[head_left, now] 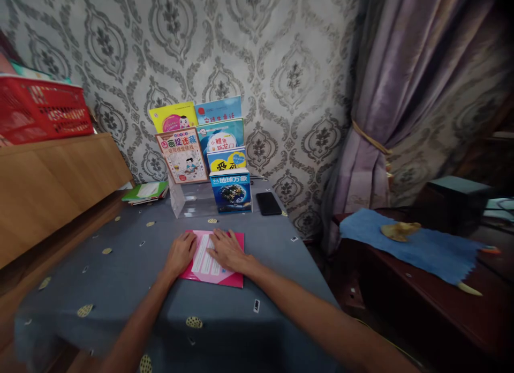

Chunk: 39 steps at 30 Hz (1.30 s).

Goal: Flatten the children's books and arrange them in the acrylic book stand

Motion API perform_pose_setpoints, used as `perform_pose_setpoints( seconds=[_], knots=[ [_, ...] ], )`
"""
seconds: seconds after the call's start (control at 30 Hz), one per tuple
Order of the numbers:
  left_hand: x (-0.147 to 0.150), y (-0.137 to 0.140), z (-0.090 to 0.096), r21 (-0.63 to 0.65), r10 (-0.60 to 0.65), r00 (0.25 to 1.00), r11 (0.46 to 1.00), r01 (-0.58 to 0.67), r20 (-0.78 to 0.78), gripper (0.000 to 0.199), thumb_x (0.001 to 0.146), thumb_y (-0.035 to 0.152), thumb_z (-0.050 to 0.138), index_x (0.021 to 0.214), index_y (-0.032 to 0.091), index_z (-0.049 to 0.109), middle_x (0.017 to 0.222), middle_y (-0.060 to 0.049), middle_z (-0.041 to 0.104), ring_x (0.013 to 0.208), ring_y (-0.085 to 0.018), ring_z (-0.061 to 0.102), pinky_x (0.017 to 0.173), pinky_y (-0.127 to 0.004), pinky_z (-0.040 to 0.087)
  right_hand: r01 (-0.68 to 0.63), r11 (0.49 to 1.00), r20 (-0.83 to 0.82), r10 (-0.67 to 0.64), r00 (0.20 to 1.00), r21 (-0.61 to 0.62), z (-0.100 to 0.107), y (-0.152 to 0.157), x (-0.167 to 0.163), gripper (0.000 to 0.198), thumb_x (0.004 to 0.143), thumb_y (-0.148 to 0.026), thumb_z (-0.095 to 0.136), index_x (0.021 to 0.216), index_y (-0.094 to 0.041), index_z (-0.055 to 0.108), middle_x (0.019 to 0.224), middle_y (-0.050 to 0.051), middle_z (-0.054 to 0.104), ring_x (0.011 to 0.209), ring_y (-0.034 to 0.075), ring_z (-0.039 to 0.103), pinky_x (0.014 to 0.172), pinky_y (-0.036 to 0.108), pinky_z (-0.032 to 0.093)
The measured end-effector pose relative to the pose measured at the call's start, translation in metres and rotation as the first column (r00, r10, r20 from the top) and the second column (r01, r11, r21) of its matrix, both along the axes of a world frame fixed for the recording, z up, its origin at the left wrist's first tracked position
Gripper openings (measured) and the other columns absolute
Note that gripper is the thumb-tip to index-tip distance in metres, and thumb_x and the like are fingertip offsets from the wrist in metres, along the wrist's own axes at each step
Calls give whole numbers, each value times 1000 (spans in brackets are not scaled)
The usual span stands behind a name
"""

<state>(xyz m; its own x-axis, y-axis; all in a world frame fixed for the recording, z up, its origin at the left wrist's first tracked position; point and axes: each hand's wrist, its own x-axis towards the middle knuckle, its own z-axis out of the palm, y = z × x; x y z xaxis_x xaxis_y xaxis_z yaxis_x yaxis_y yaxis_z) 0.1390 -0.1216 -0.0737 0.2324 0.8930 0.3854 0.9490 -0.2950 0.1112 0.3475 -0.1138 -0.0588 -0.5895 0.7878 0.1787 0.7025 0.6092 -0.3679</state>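
A pink book (pixel 233 279) with a white text panel lies flat on the table in front of me. Resting on its left side is my left hand (pixel 181 251), fingers extended toward the far edge and not wrapped round anything. My right hand (pixel 228 251) lies palm down across the upper right part of the cover, its fingers spread. Beyond the hands, a clear acrylic stand (pixel 195 206) holds several upright children's books, among them a blue book with a globe (pixel 232 193) and an orange-bordered book (pixel 183 157).
A black phone (pixel 268 203) lies right of the stand on the grey-blue tablecloth (pixel 120 287). Left of it is a stack of green booklets (pixel 145 192). A red basket (pixel 44 110) sits on a wooden cabinet (pixel 60 174). At right, a frog figurine (pixel 399 231) rests on blue cloth (pixel 433 255).
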Motion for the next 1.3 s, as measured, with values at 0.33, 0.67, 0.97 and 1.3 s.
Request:
perform_pose_setpoints(
  seconds=[0.33, 0.67, 0.97, 1.3],
  knots=[
    [2, -1, 2, 14, -5, 1000, 1000, 4, 6, 24, 97, 21, 44, 106, 18, 66, 109, -11, 70, 101, -24, 65, 92, -38, 52, 4, 1000, -7, -4, 1000, 20, -9, 5, -2, 44, 101, -38, 48, 137, -14, 53, 153, 20, 47, 145, 32, 38, 119, 58, 23],
    [-3, 6, -8, -12, -49, 998, 999, 49, -28, 36, 98, 23, 45, 125, 22, 68, 132, -11, 67, 121, -25, 62, 107, -44, 47, 8, 1000, 6, -8, 1000, 10, -7, 3, -3, 48, 102, -37, 47, 141, -9, 51, 155, 22, 43, 148, 33, 34, 121, 59, 21],
    [-4, 9, -12, -50, -61, 998, 997, 59, -29, 41, 100, 34, 42, 132, 24, 66, 140, -10, 63, 130, -29, 57, 111, -51, 44, 3, 1000, 15, -4, 1000, 24, -1, 0, -1, 44, 101, -36, 48, 138, -11, 53, 151, 22, 48, 144, 33, 39, 119, 58, 25],
    [-5, 6, -10, -47, -78, 997, 996, 78, 12, 39, 99, 39, 47, 130, 27, 67, 140, -10, 62, 130, -29, 58, 112, -54, 42, 9, 1000, 18, -9, 1000, 1, 2, -2, -1, 46, 101, -36, 48, 140, -10, 51, 153, 22, 46, 146, 32, 36, 120, 58, 23]
  ],
)
